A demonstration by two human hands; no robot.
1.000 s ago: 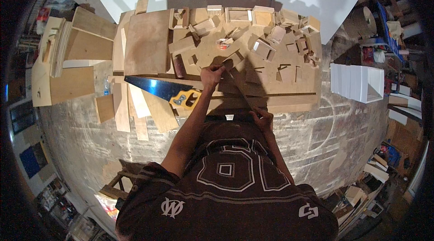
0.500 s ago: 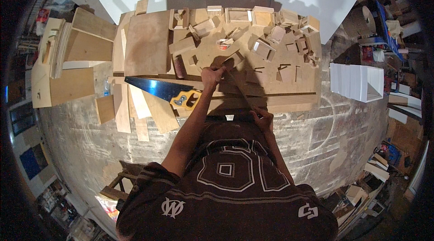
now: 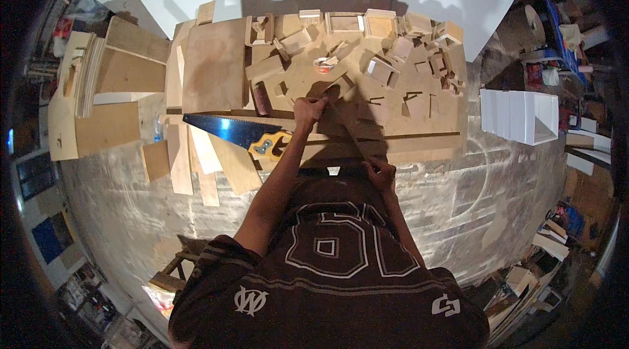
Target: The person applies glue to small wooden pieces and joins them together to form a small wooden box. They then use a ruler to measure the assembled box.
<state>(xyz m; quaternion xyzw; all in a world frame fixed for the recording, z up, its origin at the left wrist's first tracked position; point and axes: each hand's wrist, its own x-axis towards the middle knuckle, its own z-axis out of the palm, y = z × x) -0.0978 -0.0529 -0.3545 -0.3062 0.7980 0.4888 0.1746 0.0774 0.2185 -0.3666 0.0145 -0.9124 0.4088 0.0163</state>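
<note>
A thin wooden strip [image 3: 348, 130] slants between my hands above the near part of the workbench [image 3: 419, 127]. Its far end is in my left hand [image 3: 310, 112], whose fingers are closed on it. My right hand [image 3: 380, 173] grips the near end, close to my body. To the left of my left forearm lies a handsaw [image 3: 226, 130] with a dark blade and a yellow handle, teeth toward the far side. Just beyond my left hand is a small flat piece of wood [image 3: 337, 87], partly in shadow.
Small wooden boxes [image 3: 345, 22] and offcuts line the bench's far side. A plywood panel [image 3: 213, 64] covers its left part. Loose boards [image 3: 229, 165] jut from the left front edge. Stacked white boxes [image 3: 517, 116] stand right of the bench; a wooden stack [image 3: 118, 80] stands left.
The whole view has shifted very slightly. Both hands keep their hold on the strip, with almost no movement.
</note>
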